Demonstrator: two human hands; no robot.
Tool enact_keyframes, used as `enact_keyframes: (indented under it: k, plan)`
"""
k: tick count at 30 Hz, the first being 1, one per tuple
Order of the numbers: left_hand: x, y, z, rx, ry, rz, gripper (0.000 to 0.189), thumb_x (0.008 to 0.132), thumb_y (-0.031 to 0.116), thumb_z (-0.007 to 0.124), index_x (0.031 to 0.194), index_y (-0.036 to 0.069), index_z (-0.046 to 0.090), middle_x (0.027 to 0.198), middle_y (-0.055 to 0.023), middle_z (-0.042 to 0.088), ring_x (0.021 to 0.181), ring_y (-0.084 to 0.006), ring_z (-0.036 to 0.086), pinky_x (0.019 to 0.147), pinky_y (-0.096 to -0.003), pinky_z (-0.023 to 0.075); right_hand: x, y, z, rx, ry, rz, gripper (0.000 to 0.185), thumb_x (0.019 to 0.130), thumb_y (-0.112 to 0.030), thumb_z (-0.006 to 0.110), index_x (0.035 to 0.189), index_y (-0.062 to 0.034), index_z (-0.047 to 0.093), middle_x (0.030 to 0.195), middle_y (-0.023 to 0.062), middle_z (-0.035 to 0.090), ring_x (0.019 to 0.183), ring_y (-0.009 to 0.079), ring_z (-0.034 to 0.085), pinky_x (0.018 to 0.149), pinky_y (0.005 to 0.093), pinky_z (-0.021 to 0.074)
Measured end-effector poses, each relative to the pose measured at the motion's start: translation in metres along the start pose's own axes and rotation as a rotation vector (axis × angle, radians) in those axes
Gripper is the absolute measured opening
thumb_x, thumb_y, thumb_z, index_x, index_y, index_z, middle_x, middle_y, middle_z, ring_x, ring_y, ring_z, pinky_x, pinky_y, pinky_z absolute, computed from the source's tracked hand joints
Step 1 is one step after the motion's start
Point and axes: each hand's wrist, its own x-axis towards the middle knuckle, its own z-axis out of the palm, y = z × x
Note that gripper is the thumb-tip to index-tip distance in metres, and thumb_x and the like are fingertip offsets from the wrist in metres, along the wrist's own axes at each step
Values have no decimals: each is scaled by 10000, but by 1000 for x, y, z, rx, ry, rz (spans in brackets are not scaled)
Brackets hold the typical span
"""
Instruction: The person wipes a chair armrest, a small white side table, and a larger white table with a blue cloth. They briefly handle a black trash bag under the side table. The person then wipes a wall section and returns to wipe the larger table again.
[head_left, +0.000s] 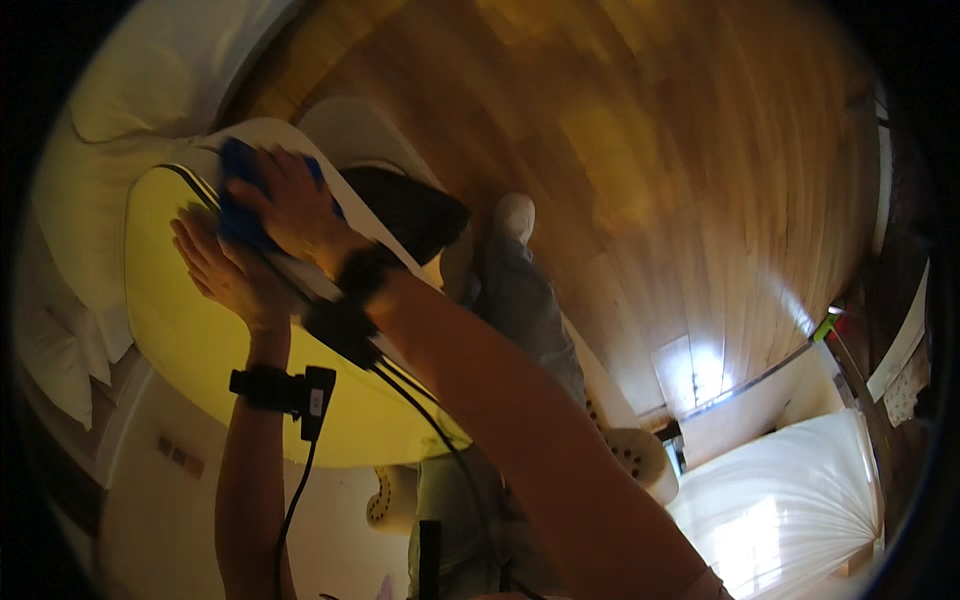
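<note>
My right hand (296, 202) presses a blue cloth (244, 165) against a white surface (307, 139) at the upper left. Motion blurs its fingers. Close beside it, my left hand (225, 274) lies flat with fingers extended on a smooth yellow panel (352, 435), holding nothing. The panel has a rounded outline and a dark strip along its upper edge. Both wrists wear black straps; the box on the left one (316, 403) trails a cable. My right forearm crosses in front of part of the panel.
A black bag-like thing (405, 210) sits right of the white surface. My foot (515, 216) stands on the wood floor (675, 150). Pale upholstery (142, 82) lines the left. Studded furniture arms (637, 457) and a white curtain (795, 480) appear below.
</note>
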Motion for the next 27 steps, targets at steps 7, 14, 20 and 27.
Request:
enact_keyframes:
  k: [7,14,20,27]
  plan:
    - [0,9,-3,14,-22,-84,626,959,480,242,1424,61,236,1481,-147,218,1366,-325,188,1074,-500,133,-128,91,-24,-30,-60,141,718,922,-560,321,1419,-50,233,1464,184,213,1364,327,180,1096,440,173]
    - [-6,3,7,64,33,-67,640,949,486,287,1415,50,246,1472,-163,234,1361,-339,199,1052,-552,169,-140,45,-11,-85,-60,3,835,872,-657,322,1446,-74,156,1493,193,126,1384,368,74,1082,538,102]
    - [-1,5,5,93,4,-102,625,947,457,317,1410,43,246,1469,-168,233,1365,-355,181,1059,-554,159,-102,22,-7,-79,-11,-125,802,889,-620,324,1435,-49,184,1474,216,179,1366,397,139,1079,524,126]
    - [-4,18,-5,-7,-45,-170,601,956,433,292,1419,54,236,1487,-139,203,1379,-331,150,1082,-518,104,-155,41,-17,-44,-63,22,780,903,-603,310,1445,-60,168,1491,199,139,1379,386,96,1091,492,114]
